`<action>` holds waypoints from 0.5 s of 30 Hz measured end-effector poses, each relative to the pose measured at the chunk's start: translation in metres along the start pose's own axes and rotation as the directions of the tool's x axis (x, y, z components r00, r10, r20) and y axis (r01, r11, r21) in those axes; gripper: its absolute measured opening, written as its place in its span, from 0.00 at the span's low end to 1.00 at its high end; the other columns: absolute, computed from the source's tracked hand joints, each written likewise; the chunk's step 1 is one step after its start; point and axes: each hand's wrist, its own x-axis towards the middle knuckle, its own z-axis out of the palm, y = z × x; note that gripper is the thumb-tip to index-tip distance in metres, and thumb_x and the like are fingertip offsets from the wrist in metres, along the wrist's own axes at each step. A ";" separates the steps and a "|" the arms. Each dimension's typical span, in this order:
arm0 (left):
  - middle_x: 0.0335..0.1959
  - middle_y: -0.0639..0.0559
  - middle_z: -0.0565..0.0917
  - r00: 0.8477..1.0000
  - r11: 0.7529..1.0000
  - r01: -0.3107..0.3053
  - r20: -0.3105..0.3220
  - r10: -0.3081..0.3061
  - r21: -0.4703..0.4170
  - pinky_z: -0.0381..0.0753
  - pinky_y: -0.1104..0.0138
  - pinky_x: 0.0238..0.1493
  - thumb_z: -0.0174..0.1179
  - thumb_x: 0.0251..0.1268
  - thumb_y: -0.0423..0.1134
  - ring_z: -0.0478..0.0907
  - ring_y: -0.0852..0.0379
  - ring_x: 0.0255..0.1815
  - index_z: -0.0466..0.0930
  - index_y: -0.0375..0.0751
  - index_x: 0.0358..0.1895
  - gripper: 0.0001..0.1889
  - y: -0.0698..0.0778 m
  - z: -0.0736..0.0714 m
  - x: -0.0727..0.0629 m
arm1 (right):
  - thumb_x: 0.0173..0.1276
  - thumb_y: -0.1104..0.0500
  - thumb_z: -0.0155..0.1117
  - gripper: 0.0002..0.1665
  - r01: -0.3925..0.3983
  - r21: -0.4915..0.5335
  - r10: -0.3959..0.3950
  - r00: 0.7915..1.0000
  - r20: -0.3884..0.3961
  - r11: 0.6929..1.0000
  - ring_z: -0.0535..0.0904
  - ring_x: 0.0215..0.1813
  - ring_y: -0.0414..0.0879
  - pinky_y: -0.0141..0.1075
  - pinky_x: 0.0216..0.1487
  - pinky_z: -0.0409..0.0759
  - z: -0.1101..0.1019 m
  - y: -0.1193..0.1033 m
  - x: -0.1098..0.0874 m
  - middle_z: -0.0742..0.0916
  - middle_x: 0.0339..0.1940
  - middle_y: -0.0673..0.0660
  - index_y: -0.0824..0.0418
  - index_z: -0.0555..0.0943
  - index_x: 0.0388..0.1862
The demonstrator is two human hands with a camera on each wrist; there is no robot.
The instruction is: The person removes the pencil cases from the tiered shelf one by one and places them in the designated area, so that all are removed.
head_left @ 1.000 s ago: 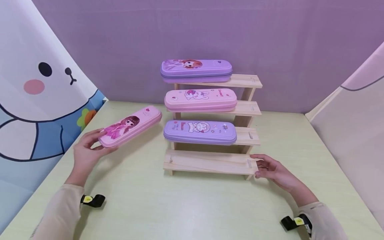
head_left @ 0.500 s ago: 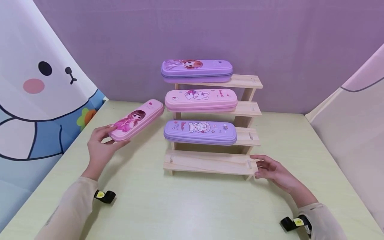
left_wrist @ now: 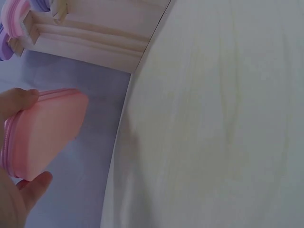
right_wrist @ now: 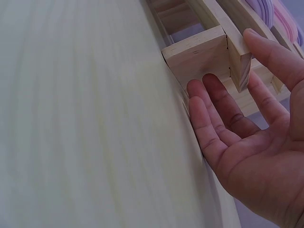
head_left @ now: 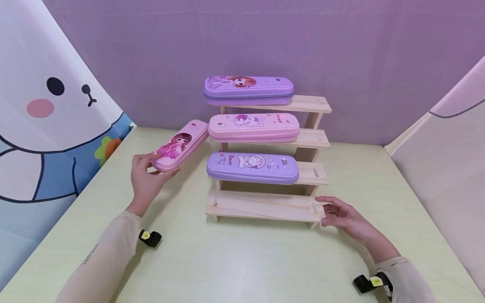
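My left hand grips the near end of a pink pencil case with a doll in a pink dress on its lid. The case hangs tilted above the table, left of a stepped wooden display rack. In the left wrist view, thumb and fingers hold the pencil case by opposite sides. My right hand holds the right end of the rack's lowest step, thumb and forefinger at the plank, other fingers loosely bent. Higher steps carry a lavender case, a pink rabbit case and a purple doll case.
The rack stands on a pale green table, before a purple cloth backdrop. A cartoon-printed cloth hangs at the left and a pale panel at the right. Bare wood shows on the lowest step.
My left hand has moved right and away from me, bringing the pink doll case closer to the rack and turning it more lengthwise. My right hand has stayed at the lowest step's end.
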 end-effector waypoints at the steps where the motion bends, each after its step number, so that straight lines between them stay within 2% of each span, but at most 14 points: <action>1: 0.53 0.48 0.67 1.000 1.000 -0.002 -0.002 0.002 0.011 0.82 0.67 0.51 0.76 0.53 0.47 0.67 0.56 0.52 0.79 0.38 0.61 0.32 0.000 0.003 0.001 | 0.72 0.75 0.54 0.32 0.000 0.001 0.000 1.000 0.002 1.000 0.81 0.47 0.42 0.36 0.49 0.83 0.000 0.000 0.000 0.83 0.47 0.54 0.48 0.74 0.68; 4: 0.53 0.44 0.67 1.000 0.998 -0.027 -0.009 0.028 0.049 0.81 0.62 0.51 0.77 0.53 0.47 0.67 0.54 0.51 0.79 0.36 0.59 0.32 -0.002 0.011 0.003 | 0.72 0.75 0.54 0.32 -0.001 0.000 0.001 1.000 0.001 1.000 0.81 0.46 0.42 0.35 0.49 0.83 0.000 0.001 0.000 0.83 0.46 0.53 0.48 0.74 0.68; 10: 0.50 0.41 0.66 0.996 0.990 -0.085 -0.022 0.089 0.116 0.72 0.66 0.41 0.79 0.50 0.45 0.66 0.48 0.49 0.80 0.35 0.55 0.30 -0.005 0.025 0.007 | 0.72 0.75 0.53 0.33 0.011 0.001 -0.011 1.000 0.012 1.000 0.81 0.47 0.42 0.36 0.49 0.83 -0.001 0.001 0.000 0.83 0.47 0.53 0.49 0.73 0.69; 15: 0.48 0.38 0.66 0.992 0.983 -0.125 -0.009 0.127 0.137 0.70 0.57 0.47 0.79 0.48 0.42 0.67 0.43 0.49 0.78 0.32 0.52 0.29 -0.005 0.034 0.011 | 0.72 0.75 0.53 0.33 0.011 -0.004 -0.011 1.000 0.018 1.000 0.80 0.47 0.42 0.35 0.50 0.83 0.000 0.001 0.000 0.83 0.47 0.53 0.48 0.73 0.69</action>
